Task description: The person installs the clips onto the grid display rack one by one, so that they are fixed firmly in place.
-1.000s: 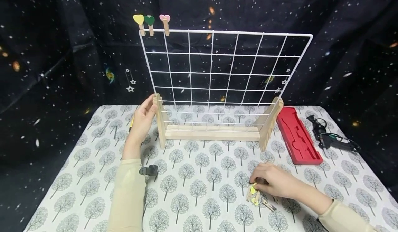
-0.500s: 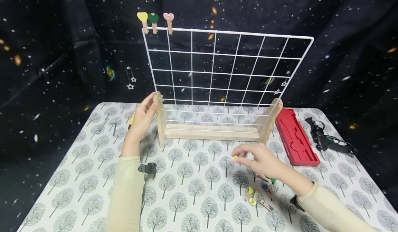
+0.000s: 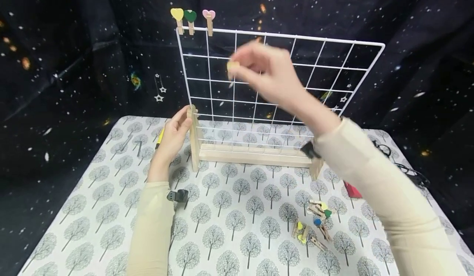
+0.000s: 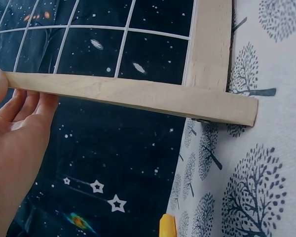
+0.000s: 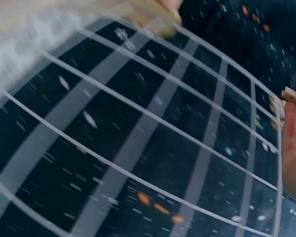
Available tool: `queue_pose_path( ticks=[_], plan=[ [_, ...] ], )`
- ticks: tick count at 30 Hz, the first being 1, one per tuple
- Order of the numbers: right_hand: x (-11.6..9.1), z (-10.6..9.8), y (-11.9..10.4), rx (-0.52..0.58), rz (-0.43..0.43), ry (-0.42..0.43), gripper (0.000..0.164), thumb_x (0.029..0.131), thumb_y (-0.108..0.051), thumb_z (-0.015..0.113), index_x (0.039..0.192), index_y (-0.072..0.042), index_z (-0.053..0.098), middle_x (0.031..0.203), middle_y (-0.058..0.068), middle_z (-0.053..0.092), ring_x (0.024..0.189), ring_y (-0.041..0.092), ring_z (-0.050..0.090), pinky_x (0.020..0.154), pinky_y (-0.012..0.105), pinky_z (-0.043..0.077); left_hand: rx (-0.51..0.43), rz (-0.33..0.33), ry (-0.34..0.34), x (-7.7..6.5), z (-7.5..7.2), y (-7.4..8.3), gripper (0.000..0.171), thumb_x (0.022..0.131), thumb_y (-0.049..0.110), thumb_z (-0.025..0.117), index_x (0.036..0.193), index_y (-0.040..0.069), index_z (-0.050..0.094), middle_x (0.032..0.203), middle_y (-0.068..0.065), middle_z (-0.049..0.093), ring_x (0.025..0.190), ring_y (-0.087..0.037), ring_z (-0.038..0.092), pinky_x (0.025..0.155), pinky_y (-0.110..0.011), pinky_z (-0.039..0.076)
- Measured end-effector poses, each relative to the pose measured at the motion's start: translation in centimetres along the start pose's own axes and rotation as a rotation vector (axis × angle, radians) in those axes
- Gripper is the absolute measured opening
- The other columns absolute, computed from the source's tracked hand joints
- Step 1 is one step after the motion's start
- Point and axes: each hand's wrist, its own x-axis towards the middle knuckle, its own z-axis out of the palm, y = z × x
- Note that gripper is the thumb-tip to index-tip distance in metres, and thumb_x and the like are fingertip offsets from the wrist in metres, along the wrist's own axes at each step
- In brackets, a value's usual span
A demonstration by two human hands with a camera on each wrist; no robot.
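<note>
Left hand (image 3: pixel 173 135), thumb and fingers either side of the wooden stand's left upright (image 3: pixel 194 144), near its top; grip clamped on it. Right hand (image 3: pixel 270 70) raised in front of the white wire grid (image 3: pixel 307 38), blurred, grip pinched together on a yellow-topped clip (image 3: pixel 233 67), off the desk (image 3: pixel 237 202). Yellow (image 3: pixel 177 15), green (image 3: pixel 190 17) and pink heart clips (image 3: pixel 209 16) sit on grid's top edge, left end. Loose clips (image 3: pixel 317 222) lie on desk, front right. Red case (image 3: pixel 352 190) mostly hidden by right sleeve (image 3: pixel 385 189). Yellow tool (image 3: pixel 160 138) just beside left hand.
</note>
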Motion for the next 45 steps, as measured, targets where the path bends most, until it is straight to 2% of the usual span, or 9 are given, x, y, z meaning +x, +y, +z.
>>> queue_pose_path(
  ticks=[2,6,11,14,19,26,33,38,45],
  plan=[
    [2.3,-0.8,-1.3,0.001,0.050,0.052,0.018,0.077,-0.012,0.065,0.090,-0.001,0.062,0.083,0.006,0.065,0.072,0.011,0.061,0.069,0.023,0.050,0.000,0.012,0.000,0.2,0.0,0.3,0.046,0.091,0.019,0.043,0.133,0.003,0.031,0.129,-0.018,0.042,0.121,-0.022,0.038,0.103,-0.029,0.029],
    [5.9,-1.9,-1.6,-0.030,0.161,0.142,0.019,0.073,-0.018,0.069,0.088,-0.007,0.064,0.084,0.002,0.066,0.075,0.008,0.062,0.069,0.019,0.048,-0.007,0.020,-0.002,0.5,0.1,0.7,0.046,0.091,0.019,0.043,0.133,0.005,0.032,0.128,-0.017,0.043,0.120,-0.020,0.040,0.103,-0.028,0.030],
    [8.1,-2.1,-0.9,-0.053,0.292,0.195,0.021,0.070,-0.023,0.072,0.088,-0.012,0.066,0.084,-0.002,0.066,0.080,0.006,0.061,0.072,0.017,0.046,-0.016,0.010,0.004,0.7,0.2,0.8,0.047,0.090,0.019,0.044,0.133,0.004,0.031,0.128,-0.016,0.043,0.119,-0.020,0.040,0.103,-0.028,0.030],
    [8.4,-1.9,-0.8,-0.070,0.327,0.212,0.021,0.069,-0.024,0.073,0.085,-0.012,0.067,0.080,-0.003,0.067,0.077,0.006,0.060,0.068,0.017,0.044,-0.022,0.000,-0.001,0.8,0.3,0.6,0.048,0.090,0.020,0.045,0.133,0.003,0.030,0.128,-0.017,0.043,0.120,-0.021,0.039,0.103,-0.028,0.030],
    [8.4,-1.8,-0.7,-0.159,0.287,0.206,0.019,0.071,-0.025,0.071,0.082,-0.010,0.068,0.075,-0.003,0.066,0.069,0.007,0.059,0.061,0.017,0.042,-0.014,0.000,-0.003,1.0,0.4,0.4,0.049,0.090,0.021,0.045,0.133,0.004,0.030,0.129,-0.016,0.043,0.122,-0.020,0.037,0.104,-0.027,0.029],
    [8.2,-1.8,-0.3,-0.240,0.290,0.173,0.019,0.074,-0.027,0.068,0.085,-0.011,0.069,0.079,-0.001,0.067,0.072,0.007,0.060,0.063,0.017,0.042,-0.007,-0.009,0.002,1.0,0.2,0.5,0.049,0.090,0.023,0.045,0.133,0.005,0.031,0.129,-0.016,0.043,0.122,-0.019,0.037,0.104,-0.027,0.028],
    [7.9,-1.4,0.5,-0.214,0.319,0.137,0.023,0.074,-0.030,0.067,0.090,-0.014,0.068,0.083,-0.002,0.067,0.077,0.005,0.061,0.067,0.019,0.045,-0.009,-0.027,-0.006,0.3,0.2,0.0,0.051,0.090,0.023,0.045,0.134,0.004,0.028,0.131,-0.017,0.040,0.124,-0.021,0.035,0.105,-0.030,0.027],
    [7.9,-1.0,0.6,-0.202,0.292,0.124,0.024,0.074,-0.030,0.067,0.091,-0.014,0.067,0.086,-0.002,0.068,0.079,0.003,0.062,0.072,0.019,0.047,-0.002,-0.031,0.007,0.1,-0.1,-0.1,0.052,0.090,0.023,0.045,0.134,0.004,0.028,0.133,-0.018,0.038,0.123,-0.023,0.035,0.105,-0.031,0.027],
    [8.0,-1.2,0.4,-0.201,0.312,0.095,0.025,0.074,-0.028,0.068,0.095,-0.014,0.065,0.090,-0.001,0.066,0.081,0.004,0.061,0.073,0.018,0.047,-0.014,-0.023,0.007,0.1,0.0,0.0,0.051,0.090,0.021,0.045,0.134,0.002,0.028,0.132,-0.019,0.038,0.123,-0.023,0.035,0.104,-0.031,0.027]
  ],
)
